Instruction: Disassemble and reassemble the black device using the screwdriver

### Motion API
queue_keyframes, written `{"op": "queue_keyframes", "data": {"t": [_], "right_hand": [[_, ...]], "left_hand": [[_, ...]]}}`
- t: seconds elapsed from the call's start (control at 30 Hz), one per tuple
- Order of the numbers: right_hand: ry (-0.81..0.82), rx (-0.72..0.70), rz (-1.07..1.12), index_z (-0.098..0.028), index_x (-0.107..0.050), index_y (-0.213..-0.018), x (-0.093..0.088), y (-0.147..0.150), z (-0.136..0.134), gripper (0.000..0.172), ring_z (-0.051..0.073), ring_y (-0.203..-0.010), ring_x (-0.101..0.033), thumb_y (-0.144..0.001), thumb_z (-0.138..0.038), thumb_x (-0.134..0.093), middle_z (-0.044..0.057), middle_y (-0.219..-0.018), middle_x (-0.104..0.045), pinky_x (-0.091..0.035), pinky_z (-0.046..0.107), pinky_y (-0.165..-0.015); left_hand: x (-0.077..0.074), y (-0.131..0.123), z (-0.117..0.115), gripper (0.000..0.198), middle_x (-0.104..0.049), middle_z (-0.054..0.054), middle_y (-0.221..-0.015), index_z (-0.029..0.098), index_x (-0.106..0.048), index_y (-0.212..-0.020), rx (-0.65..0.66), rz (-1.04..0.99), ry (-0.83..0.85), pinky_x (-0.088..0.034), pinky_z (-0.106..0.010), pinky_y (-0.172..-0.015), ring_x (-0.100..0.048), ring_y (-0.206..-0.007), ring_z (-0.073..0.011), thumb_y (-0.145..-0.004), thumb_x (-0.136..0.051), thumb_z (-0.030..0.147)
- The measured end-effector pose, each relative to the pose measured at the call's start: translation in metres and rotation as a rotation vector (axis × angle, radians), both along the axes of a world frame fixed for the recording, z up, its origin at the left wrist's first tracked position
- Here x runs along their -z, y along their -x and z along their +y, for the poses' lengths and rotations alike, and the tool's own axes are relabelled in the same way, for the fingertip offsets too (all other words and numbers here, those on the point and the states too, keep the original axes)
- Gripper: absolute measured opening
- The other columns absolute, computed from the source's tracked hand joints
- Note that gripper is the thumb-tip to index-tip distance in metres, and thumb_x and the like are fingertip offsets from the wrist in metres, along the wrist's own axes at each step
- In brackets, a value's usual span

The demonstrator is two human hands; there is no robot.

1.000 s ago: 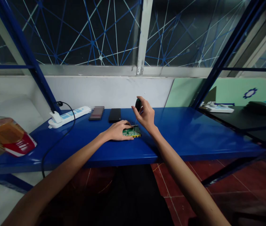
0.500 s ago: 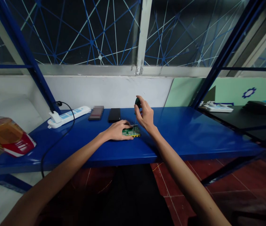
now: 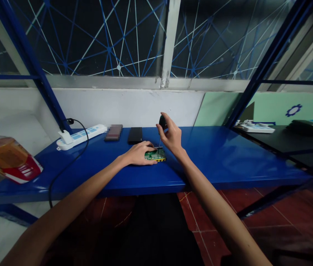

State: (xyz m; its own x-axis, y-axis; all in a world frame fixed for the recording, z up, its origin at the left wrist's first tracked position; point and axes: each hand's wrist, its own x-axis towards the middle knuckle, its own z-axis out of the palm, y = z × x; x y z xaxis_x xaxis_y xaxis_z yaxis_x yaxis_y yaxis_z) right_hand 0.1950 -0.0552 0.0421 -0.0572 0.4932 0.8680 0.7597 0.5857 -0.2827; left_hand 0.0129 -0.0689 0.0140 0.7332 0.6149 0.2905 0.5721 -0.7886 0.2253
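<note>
A green circuit board (image 3: 160, 152) with a yellow strip along its near edge lies on the blue table (image 3: 214, 155). My left hand (image 3: 139, 153) grips its left part, with the thumb on the near edge and the fingers over the far side. In my right hand (image 3: 172, 136), the thumb and fingers hold a screwdriver (image 3: 162, 121) upright by its dark handle. Its thin shaft points down at the board's right half, and I cannot make out exactly where the tip rests.
Behind the board lie a black flat box (image 3: 135, 135) and a blurred dark flat item (image 3: 114, 132). To the left, a white power strip (image 3: 94, 130) trails a black cable (image 3: 74, 159). A bottle of amber drink (image 3: 9, 155) stands at far left. Blue posts flank the table.
My right thumb and fingers have shifted slightly around the screwdriver handle. The left hand and the circuit board stay in place.
</note>
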Motion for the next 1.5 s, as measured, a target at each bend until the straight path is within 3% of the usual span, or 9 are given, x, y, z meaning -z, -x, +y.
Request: {"op": "queue_keyframes", "data": {"t": [0.13,0.3,0.47,0.67,0.93,1.13,1.27,1.5], "right_hand": [[-0.031,0.027,0.003,-0.027,-0.043,-0.139,-0.0012,0.0003,-0.0023,0.051,0.019,-0.074,-0.062,-0.092,-0.043,-0.051,0.009,-0.107,-0.065,-0.048,0.033,-0.065],[0.031,-0.040,0.003,-0.026,-0.039,-0.142,-0.0026,0.0014,-0.0047,0.045,0.017,-0.073,-0.062,-0.098,-0.031,-0.037,0.008,-0.105,-0.066,-0.050,0.033,-0.067],[-0.012,0.002,-0.002,-0.027,-0.046,-0.137,-0.0020,0.0005,-0.0036,0.047,0.016,-0.066,-0.060,-0.092,-0.041,-0.050,0.007,-0.106,-0.065,-0.050,0.033,-0.066],[0.039,-0.042,-0.017,-0.025,-0.040,-0.140,-0.0029,0.0010,-0.0049,0.045,0.017,-0.070,-0.064,-0.097,-0.033,-0.038,0.007,-0.103,-0.068,-0.049,0.032,-0.066],[-0.006,0.001,-0.024,-0.022,-0.051,-0.128,-0.0072,-0.0023,-0.0058,0.049,0.017,-0.065,-0.061,-0.088,-0.049,-0.055,0.006,-0.090,-0.069,-0.046,0.032,-0.059],[0.040,-0.048,-0.017,-0.023,-0.044,-0.138,-0.0058,-0.0024,-0.0053,0.044,0.017,-0.062,-0.061,-0.096,-0.038,-0.037,0.007,-0.088,-0.069,-0.047,0.032,-0.060],[0.008,-0.028,-0.001,-0.023,-0.052,-0.132,-0.0066,-0.0028,-0.0054,0.045,0.016,-0.062,-0.059,-0.092,-0.043,-0.048,0.006,-0.087,-0.066,-0.048,0.031,-0.062],[0.042,-0.096,-0.013,-0.023,-0.042,-0.140,-0.0062,-0.0024,-0.0058,0.046,0.017,-0.071,-0.061,-0.095,-0.030,-0.039,0.008,-0.103,-0.065,-0.049,0.032,-0.065]], "left_hand": [[0.0018,0.0002,0.0014,0.064,-0.055,-0.011,-0.126,0.021,-0.061,-0.126,-0.001,-0.007,-0.011,-0.043,-0.042,-0.098,-0.053,-0.115,-0.0291,-0.076,-0.062,0.062],[0.0016,0.0005,0.0019,0.063,-0.056,-0.010,-0.125,0.022,-0.062,-0.125,0.005,0.000,-0.014,-0.044,-0.040,-0.097,-0.054,-0.113,-0.0280,-0.076,-0.062,0.061],[-0.0004,0.0016,0.0006,0.064,-0.056,-0.011,-0.125,0.021,-0.062,-0.124,-0.002,0.004,-0.001,-0.044,-0.041,-0.097,-0.054,-0.114,-0.0291,-0.075,-0.063,0.062],[-0.0020,0.0016,-0.0002,0.064,-0.056,-0.010,-0.125,0.021,-0.062,-0.124,0.000,0.007,0.002,-0.045,-0.040,-0.095,-0.055,-0.113,-0.0289,-0.075,-0.063,0.062],[0.0016,0.0018,0.0017,0.066,-0.056,-0.012,-0.125,0.020,-0.062,-0.125,0.002,-0.003,-0.016,-0.045,-0.043,-0.096,-0.054,-0.113,-0.0289,-0.075,-0.063,0.063],[0.0006,0.0017,0.0004,0.064,-0.057,-0.011,-0.124,0.020,-0.063,-0.123,0.004,0.002,-0.021,-0.045,-0.042,-0.095,-0.056,-0.111,-0.0284,-0.075,-0.063,0.062],[-0.0007,0.0017,-0.0003,0.064,-0.057,-0.011,-0.124,0.021,-0.062,-0.124,-0.003,0.008,-0.019,-0.046,-0.042,-0.094,-0.055,-0.112,-0.0287,-0.075,-0.062,0.063],[-0.0008,0.0018,-0.0003,0.062,-0.057,-0.011,-0.124,0.021,-0.063,-0.122,0.004,-0.001,-0.017,-0.046,-0.041,-0.095,-0.056,-0.112,-0.0285,-0.075,-0.064,0.061]]}}
